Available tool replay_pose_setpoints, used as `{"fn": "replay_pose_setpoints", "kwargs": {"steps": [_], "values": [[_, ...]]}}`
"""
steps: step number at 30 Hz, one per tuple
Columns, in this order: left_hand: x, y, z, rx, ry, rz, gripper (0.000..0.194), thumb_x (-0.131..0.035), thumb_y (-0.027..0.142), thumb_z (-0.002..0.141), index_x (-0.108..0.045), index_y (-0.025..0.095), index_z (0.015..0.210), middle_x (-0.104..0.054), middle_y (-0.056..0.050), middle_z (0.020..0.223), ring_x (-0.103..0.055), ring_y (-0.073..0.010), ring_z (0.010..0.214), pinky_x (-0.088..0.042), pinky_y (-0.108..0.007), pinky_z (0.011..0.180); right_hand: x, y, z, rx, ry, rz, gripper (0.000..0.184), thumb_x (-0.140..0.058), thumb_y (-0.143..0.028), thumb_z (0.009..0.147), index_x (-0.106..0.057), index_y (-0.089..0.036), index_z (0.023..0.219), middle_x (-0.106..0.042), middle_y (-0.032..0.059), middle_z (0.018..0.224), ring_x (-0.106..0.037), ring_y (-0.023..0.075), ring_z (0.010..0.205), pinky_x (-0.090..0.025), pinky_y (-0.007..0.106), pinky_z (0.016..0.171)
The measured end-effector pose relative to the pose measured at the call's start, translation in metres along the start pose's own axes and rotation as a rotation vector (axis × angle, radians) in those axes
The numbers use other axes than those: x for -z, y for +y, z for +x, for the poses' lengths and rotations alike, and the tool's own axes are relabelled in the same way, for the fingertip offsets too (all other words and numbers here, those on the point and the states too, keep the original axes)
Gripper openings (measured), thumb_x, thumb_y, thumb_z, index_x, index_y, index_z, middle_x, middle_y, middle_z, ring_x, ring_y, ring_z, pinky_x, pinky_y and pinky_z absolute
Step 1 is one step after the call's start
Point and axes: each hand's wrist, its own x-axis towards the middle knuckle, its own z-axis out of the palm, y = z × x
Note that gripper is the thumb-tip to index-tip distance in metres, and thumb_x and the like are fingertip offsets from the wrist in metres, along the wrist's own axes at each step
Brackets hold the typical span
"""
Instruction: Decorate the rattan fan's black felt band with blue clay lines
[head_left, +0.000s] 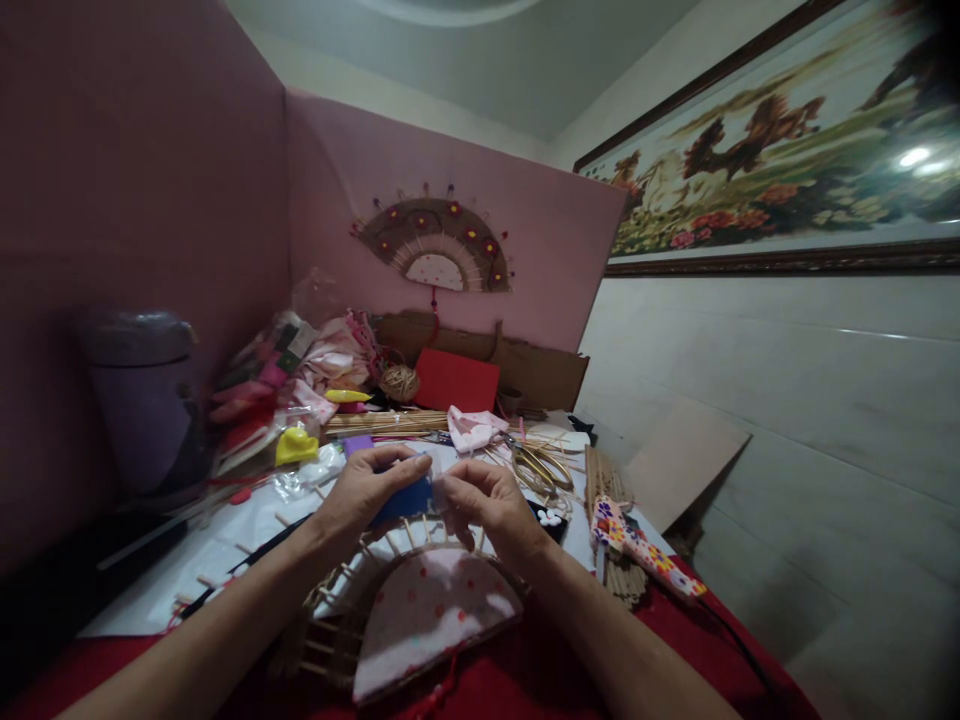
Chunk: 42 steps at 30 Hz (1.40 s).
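Note:
My left hand (365,490) and my right hand (484,500) meet over the table, both closed in a pinch on a small piece of dark blue fabric (405,498) held between them. Just under the hands lies a half-made fan (420,610) of spread wooden sticks with a pale dotted cloth semicircle at its base. Its sticks reach up to the blue piece. Both forearms rest over the red tablecloth (570,680).
A finished brown fan (436,245) hangs on the pink board. Behind the hands are a twine ball (399,382), a red card (457,380), stick bundles (386,422), scissors (536,465), a patterned glue gun (645,550) and a purple container (142,400).

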Motion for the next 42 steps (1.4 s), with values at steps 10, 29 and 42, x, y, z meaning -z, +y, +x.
{"fn": "replay_pose_setpoints", "kwargs": {"steps": [10,29,42], "values": [[-0.0008,-0.0021,0.0008,-0.010,0.012,-0.004,0.038,-0.070,0.052,0.062,-0.058,0.017,0.068,-0.052,0.005,0.049,-0.041,-0.0055,0.037,-0.025,-0.015,0.033,0.0001,-0.0016,0.0001,0.027,0.015,-0.043,0.027,-0.065,-0.040,0.076,-0.061,-0.013,0.070,-0.057,-0.0033,0.049,-0.043,0.0044,0.034,-0.032,0.016,0.032],[0.0019,0.0008,0.0033,0.022,-0.041,-0.061,0.031,-0.080,0.035,0.052,-0.058,0.016,0.064,-0.058,0.004,0.052,-0.050,-0.0071,0.042,-0.034,-0.016,0.039,0.0010,0.0002,0.0001,0.010,0.014,-0.055,0.029,-0.066,-0.041,0.075,-0.063,-0.013,0.071,-0.059,-0.0019,0.049,-0.046,0.0053,0.035,-0.036,0.015,0.032],[-0.0001,0.0004,0.0007,0.067,-0.041,-0.053,0.034,-0.078,0.039,0.054,-0.056,0.016,0.066,-0.057,0.003,0.051,-0.049,-0.0086,0.042,-0.030,-0.017,0.037,-0.0011,-0.0016,-0.0006,-0.008,0.022,-0.045,0.028,-0.068,-0.040,0.072,-0.063,-0.013,0.073,-0.059,-0.0026,0.049,-0.046,0.0052,0.035,-0.036,0.016,0.033]]}}
